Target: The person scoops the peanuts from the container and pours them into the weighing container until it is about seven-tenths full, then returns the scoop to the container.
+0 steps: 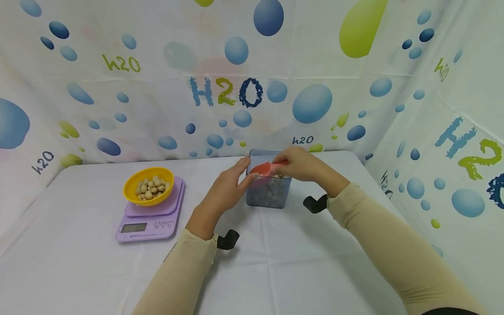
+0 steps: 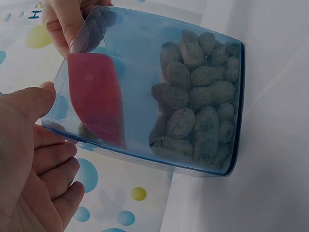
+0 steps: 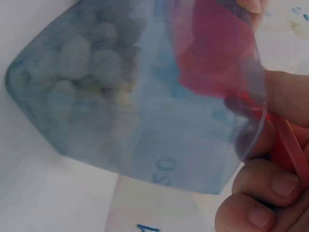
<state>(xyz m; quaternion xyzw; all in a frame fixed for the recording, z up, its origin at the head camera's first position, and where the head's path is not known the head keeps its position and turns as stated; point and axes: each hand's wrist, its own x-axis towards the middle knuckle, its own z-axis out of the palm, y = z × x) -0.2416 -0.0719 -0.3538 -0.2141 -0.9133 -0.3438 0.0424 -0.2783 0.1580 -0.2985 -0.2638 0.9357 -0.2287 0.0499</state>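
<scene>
A clear bluish plastic container stands upright on the table, its lower part full of unshelled peanuts. My left hand holds the container at its left front rim, thumb toward the front and fingers along the left side. With its fingers curled round the handle, my right hand grips a red scoop over the right rim. The scoop's bowl is inside the upper part of the container, above the peanuts. Whether the scoop carries much is hard to see.
Left of the container, a purple kitchen scale bears a yellow bowl with peanuts in it. Its display is lit, with small digits. A white cloth covers the table, and a patterned curtain hangs behind.
</scene>
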